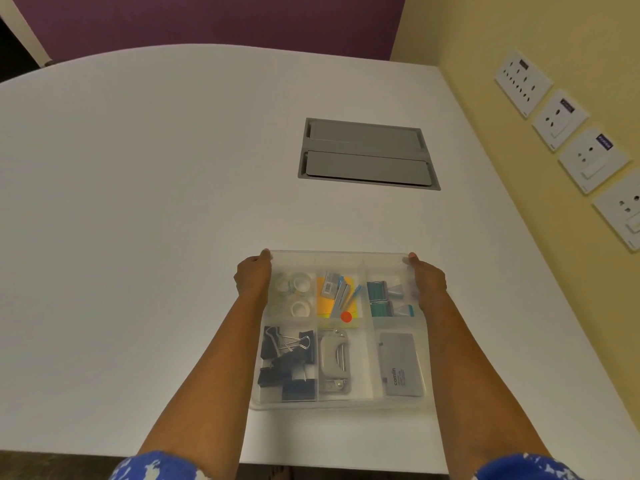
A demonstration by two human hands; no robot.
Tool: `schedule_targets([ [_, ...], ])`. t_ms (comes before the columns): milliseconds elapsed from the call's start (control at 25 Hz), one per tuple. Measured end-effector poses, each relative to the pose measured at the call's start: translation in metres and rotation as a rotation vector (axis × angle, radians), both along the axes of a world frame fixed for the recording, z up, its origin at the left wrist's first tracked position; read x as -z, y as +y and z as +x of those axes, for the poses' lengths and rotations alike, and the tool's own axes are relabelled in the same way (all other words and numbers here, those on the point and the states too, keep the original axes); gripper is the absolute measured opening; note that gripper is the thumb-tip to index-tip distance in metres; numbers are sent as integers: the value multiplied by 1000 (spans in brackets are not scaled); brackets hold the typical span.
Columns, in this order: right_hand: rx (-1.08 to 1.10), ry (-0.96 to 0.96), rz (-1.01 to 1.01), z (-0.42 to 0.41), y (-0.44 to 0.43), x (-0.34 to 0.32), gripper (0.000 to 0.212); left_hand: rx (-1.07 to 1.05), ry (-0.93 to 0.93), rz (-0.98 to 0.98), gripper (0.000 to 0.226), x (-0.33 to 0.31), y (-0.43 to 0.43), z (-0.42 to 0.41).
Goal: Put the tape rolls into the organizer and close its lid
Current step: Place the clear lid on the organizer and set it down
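A clear plastic organizer (341, 403) with several compartments rests on the white table near the front edge. Its translucent lid (339, 259) lies over the top. Three clear tape rolls (294, 292) sit in the back left compartment, seen through the lid. My left hand (254, 277) grips the lid's far left corner. My right hand (427, 280) grips its far right corner. Other compartments hold black binder clips (287, 362), a grey stapler (334, 358), sticky notes (337, 296), teal clips (388, 299) and a grey case (401, 363).
A grey cable hatch (367, 154) is set flush into the table (138, 202) behind the organizer. White wall sockets (561, 119) line the yellow wall on the right. The table's front edge runs just below the organizer.
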State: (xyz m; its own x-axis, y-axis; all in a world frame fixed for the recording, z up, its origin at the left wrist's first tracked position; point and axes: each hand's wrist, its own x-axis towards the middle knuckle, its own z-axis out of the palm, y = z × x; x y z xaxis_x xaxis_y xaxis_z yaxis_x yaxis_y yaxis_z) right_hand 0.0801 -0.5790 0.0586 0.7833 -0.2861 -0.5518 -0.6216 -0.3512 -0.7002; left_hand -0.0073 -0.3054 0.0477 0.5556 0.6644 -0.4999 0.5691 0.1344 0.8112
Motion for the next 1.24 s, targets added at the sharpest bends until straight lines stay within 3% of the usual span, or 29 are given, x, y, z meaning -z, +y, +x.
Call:
schedule_targets([
  [120, -33, 9, 85, -2, 0, -1, 53, 25, 12, 28, 32, 3, 0, 0],
  [440, -74, -67, 56, -2, 0, 10, 47, -4, 41, -43, 36, 7, 4, 6],
  [600, -41, -48, 71, 2, -1, 13, 48, 45, 45, 33, 44, 12, 3, 5],
  [840, -18, -48, -13, 5, 0, 16, 46, 41, 6, 63, 44, 19, 2, 1],
  [1240, -118, -214, -126, -16, -4, 7, 50, 111, -28, 200, 43, -2, -4, -9],
])
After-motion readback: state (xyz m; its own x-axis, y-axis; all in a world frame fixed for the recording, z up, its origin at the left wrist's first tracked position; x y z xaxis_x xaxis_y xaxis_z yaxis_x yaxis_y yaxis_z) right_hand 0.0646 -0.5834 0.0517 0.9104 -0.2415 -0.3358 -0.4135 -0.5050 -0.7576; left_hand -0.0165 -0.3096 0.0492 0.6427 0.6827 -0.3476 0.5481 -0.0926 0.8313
